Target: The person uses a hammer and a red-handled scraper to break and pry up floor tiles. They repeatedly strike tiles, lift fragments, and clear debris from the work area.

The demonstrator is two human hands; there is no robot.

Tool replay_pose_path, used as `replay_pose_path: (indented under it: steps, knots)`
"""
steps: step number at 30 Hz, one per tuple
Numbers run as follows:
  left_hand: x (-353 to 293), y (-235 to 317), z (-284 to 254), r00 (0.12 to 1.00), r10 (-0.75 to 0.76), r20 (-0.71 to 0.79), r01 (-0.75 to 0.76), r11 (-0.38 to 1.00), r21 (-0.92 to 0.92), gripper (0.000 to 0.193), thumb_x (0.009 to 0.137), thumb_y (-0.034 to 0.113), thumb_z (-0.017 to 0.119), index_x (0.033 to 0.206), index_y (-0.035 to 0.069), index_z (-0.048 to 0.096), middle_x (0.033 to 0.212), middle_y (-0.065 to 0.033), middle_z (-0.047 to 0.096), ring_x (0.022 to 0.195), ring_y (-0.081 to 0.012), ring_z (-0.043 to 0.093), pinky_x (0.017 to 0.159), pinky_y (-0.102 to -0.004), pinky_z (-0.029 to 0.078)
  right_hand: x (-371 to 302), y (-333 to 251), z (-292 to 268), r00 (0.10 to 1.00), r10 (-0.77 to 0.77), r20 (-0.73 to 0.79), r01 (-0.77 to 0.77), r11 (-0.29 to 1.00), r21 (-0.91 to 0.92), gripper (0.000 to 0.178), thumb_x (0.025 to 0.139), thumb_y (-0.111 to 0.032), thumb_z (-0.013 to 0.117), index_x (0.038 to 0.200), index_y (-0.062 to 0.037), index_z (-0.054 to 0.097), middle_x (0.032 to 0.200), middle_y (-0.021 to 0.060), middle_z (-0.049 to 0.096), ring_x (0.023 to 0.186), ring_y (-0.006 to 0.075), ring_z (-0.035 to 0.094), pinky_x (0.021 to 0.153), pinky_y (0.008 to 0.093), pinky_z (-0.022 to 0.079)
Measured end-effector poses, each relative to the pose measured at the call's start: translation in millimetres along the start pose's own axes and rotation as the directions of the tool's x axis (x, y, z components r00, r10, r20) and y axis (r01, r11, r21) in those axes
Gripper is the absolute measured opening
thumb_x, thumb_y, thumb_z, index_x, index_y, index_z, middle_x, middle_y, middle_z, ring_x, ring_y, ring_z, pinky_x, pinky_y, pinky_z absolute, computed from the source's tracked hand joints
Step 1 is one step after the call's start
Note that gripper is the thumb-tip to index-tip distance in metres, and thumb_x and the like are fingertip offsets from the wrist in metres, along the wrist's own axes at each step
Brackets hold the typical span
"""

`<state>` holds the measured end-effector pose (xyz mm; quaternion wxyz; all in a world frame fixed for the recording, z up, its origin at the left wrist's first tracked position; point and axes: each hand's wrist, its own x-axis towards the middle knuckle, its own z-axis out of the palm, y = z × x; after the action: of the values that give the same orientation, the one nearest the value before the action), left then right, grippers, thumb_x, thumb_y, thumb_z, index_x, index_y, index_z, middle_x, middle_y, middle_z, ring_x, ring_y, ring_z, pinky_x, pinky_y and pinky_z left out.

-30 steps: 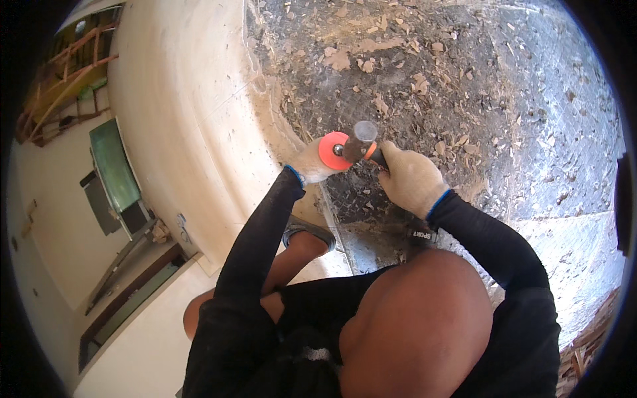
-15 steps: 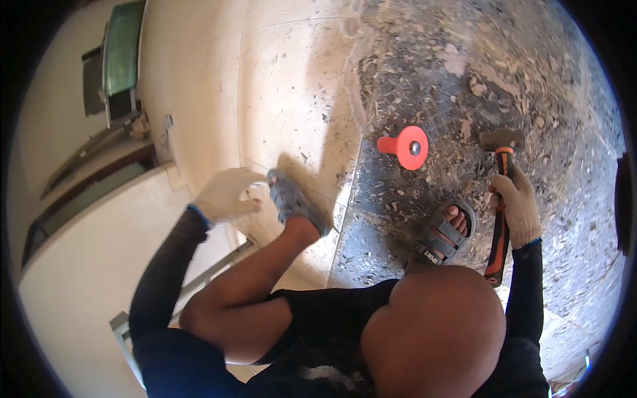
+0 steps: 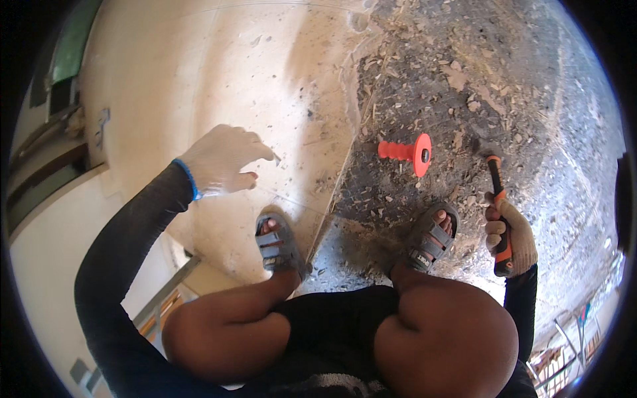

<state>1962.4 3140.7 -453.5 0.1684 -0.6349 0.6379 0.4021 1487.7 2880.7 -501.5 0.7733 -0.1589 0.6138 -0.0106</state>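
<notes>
A cream work glove covers my left hand [image 3: 222,159], with thumb and fingers apart and nothing visible in them. It hovers over the pale tiled floor [image 3: 298,79], left of the chisel. My gloved right hand [image 3: 517,232] is wrapped round the lower handle of a hammer [image 3: 497,179]. The hammer's dark head points away from me and blends into the rubble. Between my hands, on the dark broken floor, is a chisel [image 3: 398,151] with a red-orange grip and round hand guard. Neither hand touches it, and its blade cannot be made out.
Chips and dust cover the dark floor [image 3: 451,86] ahead and right, bordered by a ragged tile edge [image 3: 352,126]. My sandalled feet [image 3: 275,245] stand apart below the chisel. A pale wall [image 3: 60,245] and a metal frame [image 3: 159,298] are at left; metal-framed items [image 3: 564,358] are lower right.
My left hand has moved up and left, away from my left foot. My right hand has come lower on the hammer handle. My left foot has turned and shifted nearer; the view has shifted too.
</notes>
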Motion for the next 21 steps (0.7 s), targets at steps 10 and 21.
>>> replay_pose_path:
  steps: [10, 21]
  knots:
    - [113.8, -31.4, 45.1, 0.741, 0.315, -0.593, -0.226, 0.949, 0.222, 0.063, 0.083, 0.034, 0.083, 0.140, 0.011, 0.066, 0.136, -0.0144, 0.067, 0.129, -0.0354, 0.062, 0.109, -0.0485, 0.048, 9.7, -3.2, 61.6, 0.865, -0.438, -0.246, -0.235, 0.080, -0.969, 0.023, 0.097, -0.021, 0.064, 0.101, 0.0007, 0.060, 0.073, 0.0120, 0.062, 0.054, 0.0224, 0.064, 0.044, 0.0380, 0.053]
    - [170.4, -89.7, 98.6, 0.650, 0.329, -0.685, -0.223, 0.944, 0.242, 0.083, 0.093, 0.052, 0.073, 0.159, 0.008, 0.049, 0.170, -0.0164, 0.043, 0.157, -0.0358, 0.037, 0.131, -0.0468, 0.028, 16.3, -14.5, 98.7, 0.795, -0.563, -0.226, -0.484, -0.365, -0.796, 0.037, 0.108, -0.026, 0.047, 0.113, 0.0027, 0.068, 0.100, 0.0294, 0.074, 0.098, 0.0470, 0.073, 0.090, 0.0561, 0.057]
